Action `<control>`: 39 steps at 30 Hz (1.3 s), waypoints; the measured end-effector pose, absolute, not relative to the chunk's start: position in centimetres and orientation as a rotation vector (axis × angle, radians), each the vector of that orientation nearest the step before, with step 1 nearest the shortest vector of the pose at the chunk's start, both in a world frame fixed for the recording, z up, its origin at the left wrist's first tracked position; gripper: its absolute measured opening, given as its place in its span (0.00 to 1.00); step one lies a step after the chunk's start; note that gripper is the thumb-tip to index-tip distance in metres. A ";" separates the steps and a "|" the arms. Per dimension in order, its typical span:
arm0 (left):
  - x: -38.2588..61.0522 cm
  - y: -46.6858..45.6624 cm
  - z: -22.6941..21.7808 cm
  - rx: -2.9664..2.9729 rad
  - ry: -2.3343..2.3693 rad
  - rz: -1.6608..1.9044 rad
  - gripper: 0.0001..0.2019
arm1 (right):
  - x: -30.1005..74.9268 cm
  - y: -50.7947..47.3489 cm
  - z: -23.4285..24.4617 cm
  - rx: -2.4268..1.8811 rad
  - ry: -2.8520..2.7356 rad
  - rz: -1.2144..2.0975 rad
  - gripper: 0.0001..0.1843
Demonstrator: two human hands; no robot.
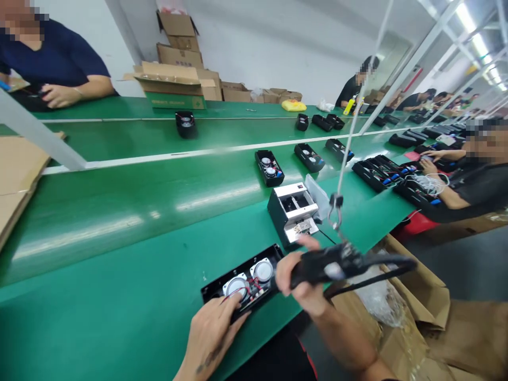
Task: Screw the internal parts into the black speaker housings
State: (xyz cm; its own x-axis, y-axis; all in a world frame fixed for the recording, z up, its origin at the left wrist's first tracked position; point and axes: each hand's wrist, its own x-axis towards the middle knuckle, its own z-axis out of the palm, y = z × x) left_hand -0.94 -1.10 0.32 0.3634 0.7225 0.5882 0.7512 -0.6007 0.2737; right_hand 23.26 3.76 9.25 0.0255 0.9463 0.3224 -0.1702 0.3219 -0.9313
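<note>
A black speaker housing (242, 280) with two round silver drivers and red wires lies on the green bench in front of me. My left hand (212, 330) rests on its near edge, fingers stretched out over the left driver. My right hand (297, 280) is closed round the grip of a black electric screwdriver (345, 262), held level just right of the housing. The tool hangs from a hook and cord (336, 209) and trails a black cable.
A small grey and white box with compartments (293, 211) stands behind the housing. More black housings (269, 167) ride the green belt. Other people work at the far left, across the belt and at my right. Open cardboard boxes (413, 307) sit beside me.
</note>
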 end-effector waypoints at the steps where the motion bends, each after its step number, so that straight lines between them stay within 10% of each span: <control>1: -1.5 -1.3 0.2 -2.565 -1.355 -1.064 0.14 | 25.0 4.9 9.8 -0.838 -1.152 0.940 0.25; 9: -0.4 -1.3 2.4 -2.533 -1.223 -1.003 0.07 | 31.7 13.5 10.9 -1.045 -0.988 0.472 0.18; 39: 4.3 -0.7 1.3 -2.720 -1.499 -0.715 0.06 | 22.5 3.4 7.8 -0.588 -1.193 1.046 0.11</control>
State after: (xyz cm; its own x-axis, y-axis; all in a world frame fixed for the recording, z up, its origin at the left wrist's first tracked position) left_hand 4.30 -0.70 1.34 0.4569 0.8127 0.3617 0.7924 -0.5566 0.2497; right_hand 22.52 3.45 7.81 0.0139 0.8882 0.4593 -0.3390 0.4363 -0.8335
